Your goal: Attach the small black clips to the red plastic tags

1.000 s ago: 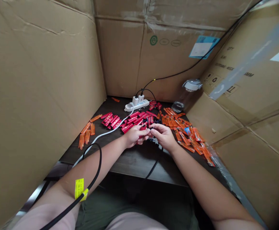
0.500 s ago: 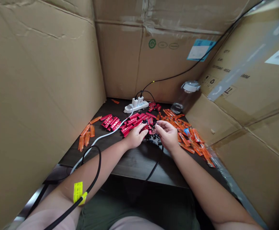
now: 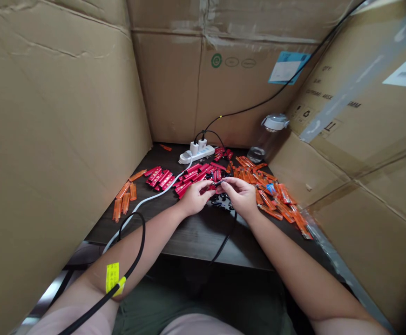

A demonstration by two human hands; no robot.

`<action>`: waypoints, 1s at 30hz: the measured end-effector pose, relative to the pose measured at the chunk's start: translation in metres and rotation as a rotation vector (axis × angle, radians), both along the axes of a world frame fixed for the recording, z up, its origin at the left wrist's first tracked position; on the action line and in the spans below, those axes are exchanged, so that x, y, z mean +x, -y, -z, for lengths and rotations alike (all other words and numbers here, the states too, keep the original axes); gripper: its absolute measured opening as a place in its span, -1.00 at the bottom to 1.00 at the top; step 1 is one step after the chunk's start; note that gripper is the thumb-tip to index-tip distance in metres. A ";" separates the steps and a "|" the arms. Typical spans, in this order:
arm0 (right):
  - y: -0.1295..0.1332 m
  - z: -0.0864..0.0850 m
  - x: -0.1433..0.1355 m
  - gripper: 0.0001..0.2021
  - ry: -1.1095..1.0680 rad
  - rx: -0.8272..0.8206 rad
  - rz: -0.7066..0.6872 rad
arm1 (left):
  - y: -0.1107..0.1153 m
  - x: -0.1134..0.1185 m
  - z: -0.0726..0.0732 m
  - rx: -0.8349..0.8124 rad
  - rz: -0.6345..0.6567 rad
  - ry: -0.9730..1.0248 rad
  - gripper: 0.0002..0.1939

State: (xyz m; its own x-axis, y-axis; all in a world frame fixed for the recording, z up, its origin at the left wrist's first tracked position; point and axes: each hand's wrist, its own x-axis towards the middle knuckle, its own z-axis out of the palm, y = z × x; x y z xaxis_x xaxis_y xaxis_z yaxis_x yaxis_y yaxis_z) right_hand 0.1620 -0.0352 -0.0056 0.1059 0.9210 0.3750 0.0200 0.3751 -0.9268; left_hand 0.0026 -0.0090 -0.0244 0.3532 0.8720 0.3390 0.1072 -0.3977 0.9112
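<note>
A small dark piece (image 3: pixel 218 184), too small to identify, is pinched by my right hand (image 3: pixel 240 196), with thumb and forefinger together. My left hand (image 3: pixel 195 197) is closed too, its fingertips meeting the other end of that piece; some red shows just below them. Under and beyond my hands lie several small black parts (image 3: pixel 222 201). A pile of slim red packets or casings (image 3: pixel 194 174) spreads behind my left hand, and a second red group (image 3: pixel 158 177) sits to its left. Many slim orange, partly clear pieces (image 3: pixel 269 200) lie to the right of my right hand.
A white power strip (image 3: pixel 198 154) with plugs stands at the back, its white cable (image 3: pixel 147 201) crossing the table leftward. A clear bottle (image 3: pixel 266 139) is at the back right. Cardboard walls (image 3: pixel 168 83) enclose the dark table (image 3: pixel 189 237). A black cable (image 3: pixel 143 242) loops over my left forearm.
My two hands have come closer together, and the small dark piece now lies between their fingertips. The whole view has shifted slightly.
</note>
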 end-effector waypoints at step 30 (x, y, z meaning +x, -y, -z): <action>0.005 -0.005 0.005 -0.92 0.300 0.282 -0.110 | 0.002 -0.003 -0.003 0.133 0.073 0.084 -0.71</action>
State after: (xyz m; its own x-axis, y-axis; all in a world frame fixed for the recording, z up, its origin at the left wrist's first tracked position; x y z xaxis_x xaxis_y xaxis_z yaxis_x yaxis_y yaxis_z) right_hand 0.1670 -0.0406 -0.0008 -0.1395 0.7776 0.6131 0.2186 0.6280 -0.7468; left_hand -0.0003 -0.0113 -0.0212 0.3795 0.7905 0.4806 -0.0004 -0.5193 0.8546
